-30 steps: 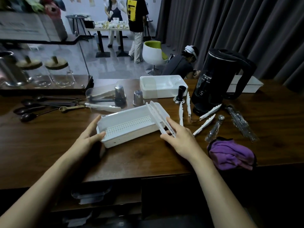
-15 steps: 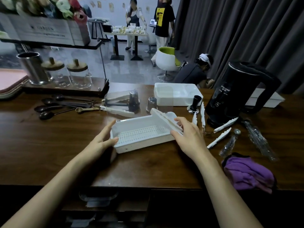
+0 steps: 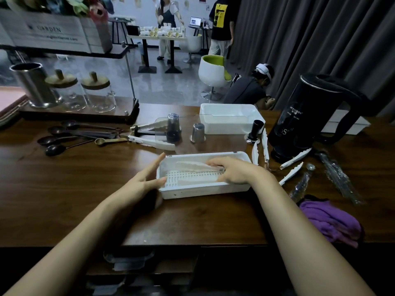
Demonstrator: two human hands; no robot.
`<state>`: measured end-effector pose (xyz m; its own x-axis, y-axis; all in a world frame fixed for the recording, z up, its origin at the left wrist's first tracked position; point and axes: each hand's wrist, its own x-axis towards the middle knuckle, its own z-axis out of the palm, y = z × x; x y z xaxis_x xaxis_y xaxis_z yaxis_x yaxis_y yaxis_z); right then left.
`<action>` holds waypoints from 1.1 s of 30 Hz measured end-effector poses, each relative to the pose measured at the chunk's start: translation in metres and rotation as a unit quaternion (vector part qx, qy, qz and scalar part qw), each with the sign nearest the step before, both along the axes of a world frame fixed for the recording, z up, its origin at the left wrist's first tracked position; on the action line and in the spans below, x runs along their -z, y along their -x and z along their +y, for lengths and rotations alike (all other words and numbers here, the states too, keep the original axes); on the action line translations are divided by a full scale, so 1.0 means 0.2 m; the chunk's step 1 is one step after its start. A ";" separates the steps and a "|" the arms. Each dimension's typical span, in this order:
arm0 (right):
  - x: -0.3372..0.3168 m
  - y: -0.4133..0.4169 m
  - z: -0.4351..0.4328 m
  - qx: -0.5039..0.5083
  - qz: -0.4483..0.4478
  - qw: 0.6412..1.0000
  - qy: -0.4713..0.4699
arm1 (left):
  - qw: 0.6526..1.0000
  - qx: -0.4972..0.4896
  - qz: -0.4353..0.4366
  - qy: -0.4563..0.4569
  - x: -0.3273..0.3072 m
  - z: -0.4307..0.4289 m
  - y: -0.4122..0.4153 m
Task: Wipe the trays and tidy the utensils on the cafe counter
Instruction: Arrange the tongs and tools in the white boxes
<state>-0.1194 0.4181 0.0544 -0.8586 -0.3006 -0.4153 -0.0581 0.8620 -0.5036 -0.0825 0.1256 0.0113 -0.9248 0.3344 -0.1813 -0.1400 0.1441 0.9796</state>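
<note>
Purple cloth [image 3: 330, 223] lies bunched at the desk's [image 3: 64, 199] near right edge, nobody touching it, so wiping looks parked. Mid-desk: white tray [image 3: 203, 190], long side toward the person. Left hand [image 3: 147, 180] braces its left end, grip open, fingers straight along the wall, thumb on the rim, probably to stop it sliding. Right hand [image 3: 235, 170] is inside the tray, grip apparently closed round white tongs [image 3: 192, 166], held flat over the slotted floor. Loose tongs [image 3: 291, 173] lie just right of the tray, likely next in. Beyond: spoons [image 3: 64, 137] left, second tray [image 3: 228, 124] and kettle [image 3: 310, 116] at the back.
</note>
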 end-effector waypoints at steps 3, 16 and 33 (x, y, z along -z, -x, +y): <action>-0.02 0.00 0.06 -0.012 -0.023 1.000 -0.005 | 1.000 -0.006 0.015 0.010 0.00 0.07 0.01; 0.01 -0.07 0.25 0.017 -0.035 0.991 0.128 | 0.974 -0.151 0.146 0.086 0.11 0.30 -0.03; 0.09 -0.33 0.46 0.300 0.301 0.893 0.145 | 0.967 -0.188 0.168 0.044 0.17 0.31 -0.01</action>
<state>-0.0534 0.5111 0.0359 -0.9426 0.2692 0.1976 0.0347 0.6674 -0.7439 -0.0803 0.1885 -0.0235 -0.9898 -0.0397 0.1370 0.1243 0.2304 0.9651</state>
